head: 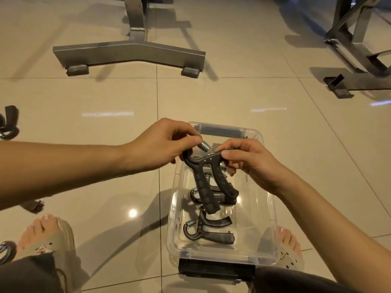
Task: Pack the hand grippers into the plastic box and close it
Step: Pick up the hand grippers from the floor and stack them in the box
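Note:
A clear plastic box [268, 218] with black end clips stands open on the tiled floor between my feet. Above it I hold a black hand gripper [206, 187] with a steel spring, its handles pointing down towards me. My left hand [163, 144] pinches the spring end of it. My right hand [249, 161] pinches the top of the other arm. Inside the box lie more black grippers: one near the front [208, 231] and others partly hidden under the held one [195, 194].
Grey metal frame feet of gym equipment stand on the floor ahead [129, 56] and at the far right [359, 81]. More black grippers lie at the left edge [9, 121] and the lower left [6, 250]. A small dark item [33, 205] lies under my left forearm.

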Tool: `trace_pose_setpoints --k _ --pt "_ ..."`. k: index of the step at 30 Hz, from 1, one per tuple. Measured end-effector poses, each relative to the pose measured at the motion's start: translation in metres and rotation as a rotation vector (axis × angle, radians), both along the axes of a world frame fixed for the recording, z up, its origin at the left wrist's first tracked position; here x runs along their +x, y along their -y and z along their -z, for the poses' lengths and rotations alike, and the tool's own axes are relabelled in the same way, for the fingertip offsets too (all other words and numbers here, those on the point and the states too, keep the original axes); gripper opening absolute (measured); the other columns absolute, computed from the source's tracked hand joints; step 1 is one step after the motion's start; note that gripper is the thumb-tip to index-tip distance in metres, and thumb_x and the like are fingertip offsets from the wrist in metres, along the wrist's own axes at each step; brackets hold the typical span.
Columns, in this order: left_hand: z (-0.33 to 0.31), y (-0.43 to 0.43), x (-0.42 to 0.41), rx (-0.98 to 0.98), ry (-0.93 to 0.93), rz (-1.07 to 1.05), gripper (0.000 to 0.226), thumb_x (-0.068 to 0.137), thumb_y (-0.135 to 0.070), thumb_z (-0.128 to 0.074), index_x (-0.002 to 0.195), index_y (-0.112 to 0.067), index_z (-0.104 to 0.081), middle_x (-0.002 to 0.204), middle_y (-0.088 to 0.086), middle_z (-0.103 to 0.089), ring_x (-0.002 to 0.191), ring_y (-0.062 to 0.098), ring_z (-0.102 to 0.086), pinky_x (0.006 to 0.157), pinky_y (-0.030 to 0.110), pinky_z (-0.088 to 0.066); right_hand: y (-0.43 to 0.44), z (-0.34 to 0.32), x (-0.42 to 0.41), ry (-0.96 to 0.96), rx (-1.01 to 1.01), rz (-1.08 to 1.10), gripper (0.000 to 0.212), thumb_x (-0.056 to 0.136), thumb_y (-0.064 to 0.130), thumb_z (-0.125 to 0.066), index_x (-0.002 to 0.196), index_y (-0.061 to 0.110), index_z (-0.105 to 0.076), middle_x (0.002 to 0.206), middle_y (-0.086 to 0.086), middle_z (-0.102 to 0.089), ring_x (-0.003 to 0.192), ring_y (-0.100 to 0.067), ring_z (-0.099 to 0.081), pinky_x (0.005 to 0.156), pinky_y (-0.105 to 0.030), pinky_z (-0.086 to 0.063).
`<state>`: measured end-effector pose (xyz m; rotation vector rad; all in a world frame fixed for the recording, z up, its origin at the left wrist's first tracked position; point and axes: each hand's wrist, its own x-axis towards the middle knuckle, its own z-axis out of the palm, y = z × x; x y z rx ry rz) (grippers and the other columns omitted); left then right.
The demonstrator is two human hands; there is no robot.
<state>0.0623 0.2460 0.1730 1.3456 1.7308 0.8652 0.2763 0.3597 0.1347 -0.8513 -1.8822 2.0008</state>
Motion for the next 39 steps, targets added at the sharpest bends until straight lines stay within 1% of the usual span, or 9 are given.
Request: trace_pose_setpoints --k 3,5,9,13,17,21,24,27,39 --pt "0.01 0.005 0.006 -0.077 0.048 -0.041 0.013 0.099 -0.02 -0.061 0.099 -0.011 -0.071 0.077 0.008 -0.073 0.07 0.02 -0.073 0.057 0.034 -0.061 0.005 0.011 0.0 0.053 0.054 0.169 0.019 0.091 0.012 -0.07 0.11 0.008 -0.068 0.083 -0.016 -0.059 0.071 -0.028 -0.053 0.072 -0.048 -0.046" --pt "0.02 0.011 0.007 -0.149 0.107 -0.148 0.014 0.101 -0.018 -0.059 0.098 -0.008 -0.068 0.079 0.013 -0.073 0.067 0.022 -0.073 0.061 0.036 -0.062 0.013 0.021 0.002 0.146 0.164 0.194 0.034 0.087 0.02 -0.077 0.117 0.015 -0.062 0.087 -0.009 -0.062 0.077 -0.021 -0.06 0.08 -0.047 -0.052" --pt "0.038 0.02 0.008 -0.29 0.278 -0.339 0.014 0.103 -0.016 -0.055 0.1 -0.005 -0.063 0.082 0.02 -0.075 0.065 0.028 -0.074 0.071 0.04 -0.063 0.028 0.029 0.01 0.406 0.602 -0.102 0.063 0.069 0.062 -0.077 0.12 0.029 -0.06 0.107 0.012 -0.064 0.097 -0.008 -0.062 0.089 -0.038 -0.054" --pt "0.048 0.027 0.009 -0.366 0.299 -0.306 0.013 0.103 -0.017 -0.056 0.1 -0.007 -0.063 0.079 0.016 -0.076 0.072 0.029 -0.076 0.073 0.039 -0.062 0.031 0.032 0.013 0.482 0.937 -0.244 0.07 0.073 0.067 -0.071 0.129 0.026 -0.058 0.109 0.015 -0.055 0.102 -0.008 -0.051 0.089 -0.035 -0.049" --pt "0.055 0.037 -0.002 -0.198 -0.352 0.144 0.026 0.091 -0.042 -0.069 0.111 -0.025 -0.067 0.109 -0.009 -0.064 0.098 0.008 -0.061 0.083 0.027 -0.046 0.03 0.042 0.02 0.611 0.862 -0.294 0.065 0.073 0.05 -0.081 0.127 0.023 -0.057 0.115 0.009 -0.057 0.106 -0.013 -0.053 0.091 -0.034 -0.049" --pt "0.064 0.046 -0.009 -0.121 -0.703 0.462 0.107 0.073 -0.077 -0.067 0.157 -0.024 -0.027 0.161 -0.006 -0.022 0.147 0.013 -0.02 0.118 0.026 -0.018 0.033 0.063 0.025 0.825 0.879 -0.446 0.057 0.069 0.046 -0.083 0.113 0.023 -0.056 0.109 0.004 -0.057 0.099 -0.018 -0.055 0.083 -0.037 -0.052" --pt "0.072 0.049 -0.014 -0.15 -0.702 0.534 0.136 0.064 -0.09 -0.06 0.161 -0.021 0.006 0.169 -0.006 0.008 0.153 0.009 0.007 0.118 0.02 0.005 0.042 0.083 0.02 0.93 0.863 -0.543 0.061 0.068 0.044 -0.087 0.115 0.02 -0.055 0.113 0.0 -0.058 0.101 -0.022 -0.056 0.083 -0.036 -0.051" --pt "0.076 0.051 -0.014 -0.169 -0.676 0.552 0.142 0.062 -0.093 -0.058 0.158 -0.021 0.02 0.166 -0.007 0.024 0.151 0.004 0.022 0.116 0.017 0.013 0.052 0.1 0.015 1.013 0.855 -0.64 0.069 0.07 0.043 -0.088 0.123 0.016 -0.054 0.121 -0.004 -0.057 0.108 -0.026 -0.059 0.087 -0.038 -0.052" --pt "0.08 0.054 -0.015 -0.117 -0.643 0.528 0.141 0.064 -0.089 -0.062 0.159 -0.021 0.015 0.165 -0.01 0.025 0.149 0.0 0.024 0.11 0.01 0.019 0.071 0.13 0.019 1.082 0.904 -0.782 0.029 0.084 0.017 -0.071 0.11 0.011 -0.061 0.109 -0.007 -0.064 0.097 -0.028 -0.064 0.08 -0.038 -0.055"
